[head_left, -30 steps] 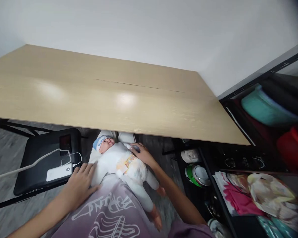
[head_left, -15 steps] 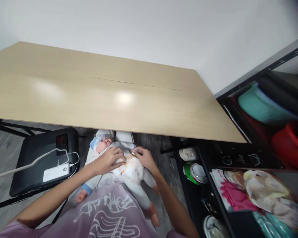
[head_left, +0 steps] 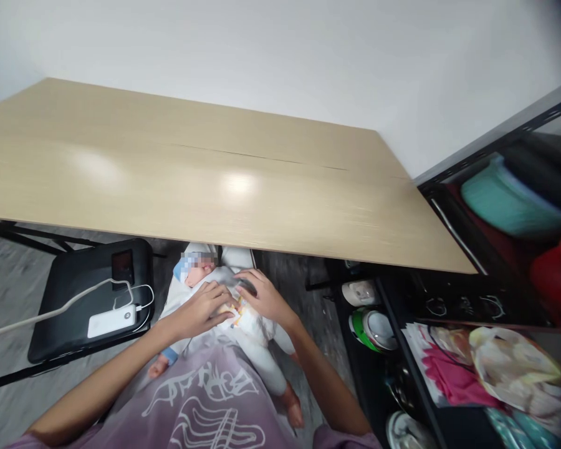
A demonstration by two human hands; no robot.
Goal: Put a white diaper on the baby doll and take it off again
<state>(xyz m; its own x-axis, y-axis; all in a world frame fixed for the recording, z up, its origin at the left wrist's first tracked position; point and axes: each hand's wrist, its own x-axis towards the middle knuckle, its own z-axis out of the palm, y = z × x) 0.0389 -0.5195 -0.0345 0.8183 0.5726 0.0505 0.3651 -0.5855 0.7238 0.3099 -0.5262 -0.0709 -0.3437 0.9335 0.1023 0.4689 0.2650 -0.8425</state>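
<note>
Stretching along a white wall, the bare counter (head_left: pixel 191 181) overhangs a doll (head_left: pixel 234 312) on the lap. Left hand (head_left: pixel 203 310) at the doll's nine o'clock and right hand (head_left: pixel 262 298) at its two o'clock both rest fingers on its diaper (head_left: pixel 247 319), clamped on nothing.

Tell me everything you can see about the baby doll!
The baby doll lies on its back across the person's lap, head toward the table, just under its edge. It wears a white suit with blue cuffs, a blue and white cap and a printed diaper. Its bare feet and one small hand look like pinkish plastic. The left hand and right hand both rest on its tummy, at the diaper's top.
</note>
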